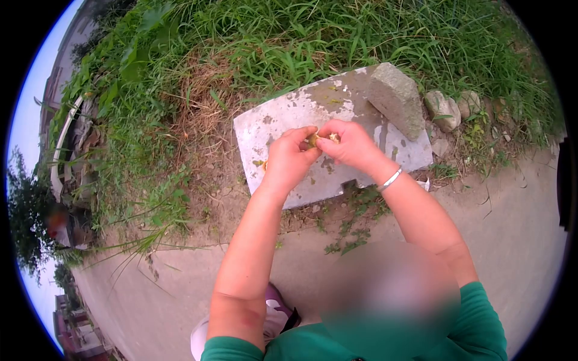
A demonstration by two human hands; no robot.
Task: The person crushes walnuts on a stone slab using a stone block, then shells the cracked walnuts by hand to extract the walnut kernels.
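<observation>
My left hand (289,155) and my right hand (352,144) meet above a pale, stained slab (265,123). Between their fingertips is a small yellowish-brown piece (313,139), pinched from both sides. It is too small and too covered by fingers to name. A lighter bit (334,138) shows at the fingers of my right hand, which has a silver bangle (390,180) on its wrist. Beside my left wrist, a small orange-yellow bit (264,165) is partly hidden on the slab.
A rough stone block (394,99) rests on the slab's right side, with smaller rocks (443,111) further right. Tall grass (337,36) grows behind. Dry straw (205,90) lies to the left. A concrete path (500,222) runs along the front.
</observation>
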